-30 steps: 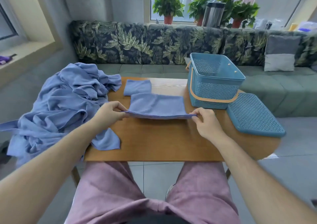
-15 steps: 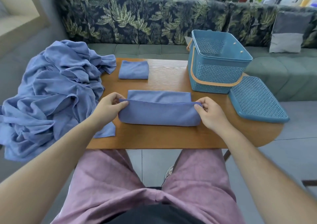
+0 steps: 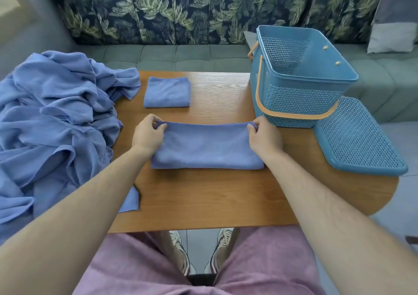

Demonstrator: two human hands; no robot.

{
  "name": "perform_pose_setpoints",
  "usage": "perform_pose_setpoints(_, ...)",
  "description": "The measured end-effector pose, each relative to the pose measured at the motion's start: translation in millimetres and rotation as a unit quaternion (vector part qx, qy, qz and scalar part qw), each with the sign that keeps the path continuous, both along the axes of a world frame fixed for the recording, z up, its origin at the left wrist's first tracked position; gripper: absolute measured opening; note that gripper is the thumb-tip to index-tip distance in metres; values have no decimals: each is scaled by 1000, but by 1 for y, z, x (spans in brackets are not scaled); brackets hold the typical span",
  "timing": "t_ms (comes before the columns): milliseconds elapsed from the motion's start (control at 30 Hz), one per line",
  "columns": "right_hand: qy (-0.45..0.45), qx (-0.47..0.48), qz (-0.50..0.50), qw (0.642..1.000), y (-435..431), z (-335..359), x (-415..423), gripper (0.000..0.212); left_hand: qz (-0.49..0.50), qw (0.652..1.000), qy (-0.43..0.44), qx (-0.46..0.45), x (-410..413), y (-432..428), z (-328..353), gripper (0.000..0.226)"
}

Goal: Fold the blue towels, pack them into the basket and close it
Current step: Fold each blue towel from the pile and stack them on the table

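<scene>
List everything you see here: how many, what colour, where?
long half-folded blue towel: 1, blue, table middle
small square folded blue towel: 1, blue, table back
heap of unfolded blue towels: 1, blue, over table's left end
perforated plastic basket with orange handle: 1, blue, open, table's right back
perforated plastic lid: 1, blue, flat beside basket
wooden table: 1, brown, centre
leaf-patterned sofa: 1, green, behind table
grey cushion: 1, grey, sofa's right
left-hand grip: 1, pinches long towel's far left corner
right-hand grip: 1, pinches far right corner

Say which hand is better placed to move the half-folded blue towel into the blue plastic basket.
Right, probably: right hand pinches the half-folded blue towel corner beside the blue plastic basket; left hand pinches the far corner.
</scene>
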State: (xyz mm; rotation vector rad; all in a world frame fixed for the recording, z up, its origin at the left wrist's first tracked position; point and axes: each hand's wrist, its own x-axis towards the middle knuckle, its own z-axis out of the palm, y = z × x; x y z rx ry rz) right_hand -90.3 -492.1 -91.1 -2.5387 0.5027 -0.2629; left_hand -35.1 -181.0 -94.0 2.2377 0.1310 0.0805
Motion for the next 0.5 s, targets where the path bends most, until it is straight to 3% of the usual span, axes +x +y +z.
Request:
perform_pose_setpoints(100, 19, -36, -8, 999, 6, -3, 3, 17, 5, 1000, 0, 9, 1, -4, -1, 17)
perform_pose_setpoints(167, 40, -92, -15, 995, 15, 1, -1, 25, 23, 997, -22, 72, -4, -5, 0, 41)
perform_pose_setpoints(233, 1, -189, -8, 982, 32, 5, -7, 32, 20, 973, -130, 191, -13, -12, -1, 52)
perform_pose_setpoints(300, -70, -200, 48, 976, 61, 5, -11, 39, -50, 954, -212, 206, -24, -35, -3, 44)
perform_pose_setpoints(400, 9, -125, 161, 979, 99, -8, -10, 51, -203, 950, -141, 191, -33, -71, -20, 46)
perform_pose_setpoints(500, 86, -130, 168, 973, 96, -25, -12, 54, -228, 935, -72, 262, -33, -69, -36, 51)
